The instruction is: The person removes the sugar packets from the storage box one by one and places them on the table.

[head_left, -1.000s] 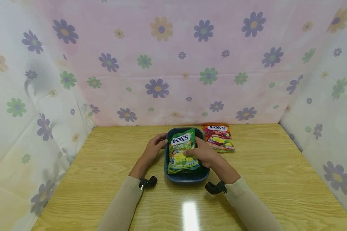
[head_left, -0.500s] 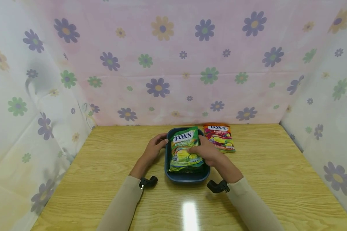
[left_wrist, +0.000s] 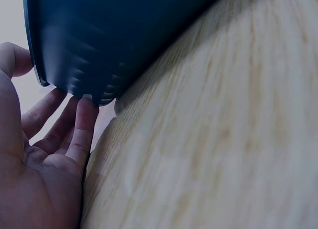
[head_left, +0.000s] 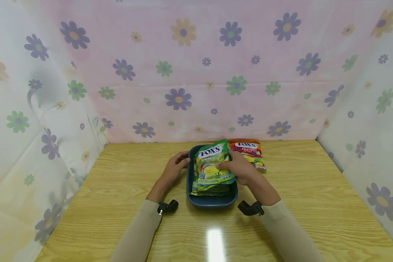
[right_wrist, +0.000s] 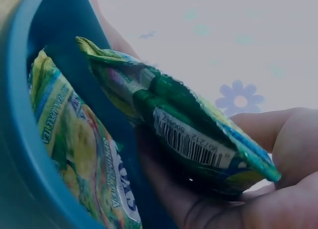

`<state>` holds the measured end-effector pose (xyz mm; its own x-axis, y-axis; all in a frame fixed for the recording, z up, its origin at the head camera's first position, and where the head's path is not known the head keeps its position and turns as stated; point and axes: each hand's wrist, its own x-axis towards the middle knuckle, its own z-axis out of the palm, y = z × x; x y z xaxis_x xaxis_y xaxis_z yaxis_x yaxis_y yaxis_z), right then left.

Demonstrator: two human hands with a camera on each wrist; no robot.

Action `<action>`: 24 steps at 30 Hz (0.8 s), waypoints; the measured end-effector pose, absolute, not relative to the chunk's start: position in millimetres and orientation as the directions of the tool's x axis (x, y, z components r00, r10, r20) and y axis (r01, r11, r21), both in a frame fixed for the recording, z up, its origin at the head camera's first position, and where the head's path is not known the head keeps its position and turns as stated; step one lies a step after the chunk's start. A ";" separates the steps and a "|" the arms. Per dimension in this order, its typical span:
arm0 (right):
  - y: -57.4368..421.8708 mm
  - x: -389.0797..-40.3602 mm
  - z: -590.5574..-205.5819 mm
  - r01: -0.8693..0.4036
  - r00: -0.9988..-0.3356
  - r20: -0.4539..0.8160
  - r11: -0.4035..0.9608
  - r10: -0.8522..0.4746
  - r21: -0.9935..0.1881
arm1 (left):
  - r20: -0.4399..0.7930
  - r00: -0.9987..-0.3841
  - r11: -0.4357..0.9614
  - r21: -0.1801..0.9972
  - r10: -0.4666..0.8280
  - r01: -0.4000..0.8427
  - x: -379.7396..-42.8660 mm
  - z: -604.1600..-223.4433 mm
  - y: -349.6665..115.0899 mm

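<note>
Pinching a green plastic Spring Tea bag over a dark-blue rectangular plastic tub with the right hand, partly hiding a red plastic Fruits bag and, inside, a second green bag. Gripping the tub with the left hand.

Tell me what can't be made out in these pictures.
Head: fine print on held green bag, too small.
Head: most of lower green bag, covered by the held one.
Head: lower left of red bag, behind right hand.
Left wrist: inside of tub, hidden by its wall.
Right wrist: most of held bag's front, turned away.
</note>
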<state>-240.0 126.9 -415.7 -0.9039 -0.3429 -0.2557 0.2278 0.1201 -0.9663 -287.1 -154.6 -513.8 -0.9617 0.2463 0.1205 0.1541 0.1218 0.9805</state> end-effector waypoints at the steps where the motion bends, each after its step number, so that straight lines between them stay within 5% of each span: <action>1: 127.7 -240.4 -415.6 0.224 -0.906 -0.251 0.117 -0.340 -0.967 | 0.122 -0.961 0.122 0.980 0.246 0.156 -287.1 -513.7 -154.7; 24: 154.9 -244.6 -396.4 0.183 -0.922 -0.225 0.159 -0.316 -0.970 | 0.117 -0.958 0.118 0.981 0.261 0.152 -287.7 -512.2 -154.9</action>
<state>-244.6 154.9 -396.4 -0.9218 -0.3157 -0.2251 0.1826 0.1586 -0.9703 -287.7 -154.9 -512.2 -0.9583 0.2606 0.1170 0.1519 0.1181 0.9813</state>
